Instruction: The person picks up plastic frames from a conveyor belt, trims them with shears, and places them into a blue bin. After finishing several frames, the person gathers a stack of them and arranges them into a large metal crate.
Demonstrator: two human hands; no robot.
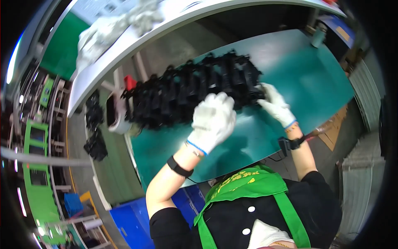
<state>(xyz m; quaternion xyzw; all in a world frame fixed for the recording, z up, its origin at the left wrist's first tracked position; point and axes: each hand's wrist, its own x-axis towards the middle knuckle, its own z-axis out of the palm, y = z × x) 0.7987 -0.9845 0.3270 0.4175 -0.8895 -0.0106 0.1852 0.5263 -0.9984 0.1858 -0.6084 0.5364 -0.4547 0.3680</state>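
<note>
Two white-gloved hands were at a row of black parts, which ran across the green table from left of centre to upper centre of the frame. Left hand, mid-frame, was blurred, fingers curled at the row's front edge; couldn't tell if it gripped anything. Right hand, right of centre, had thumb and fingers apart at the row's right end, apparently touching; firm hold or not, couldn't tell.

Handling, judged by looks: parts probably stiff moulded plastic, each fairly light, the whole row more awkward; smooth faces maybe slippery under gloves. Thin prongs along the top looked snag-prone and possibly breakable, so solid bodies seemed the better grip.

Writing: yellow characters on the green apron, lower centre, bent and partly folded, not copied. No label or brand made out on the black parts.
</note>
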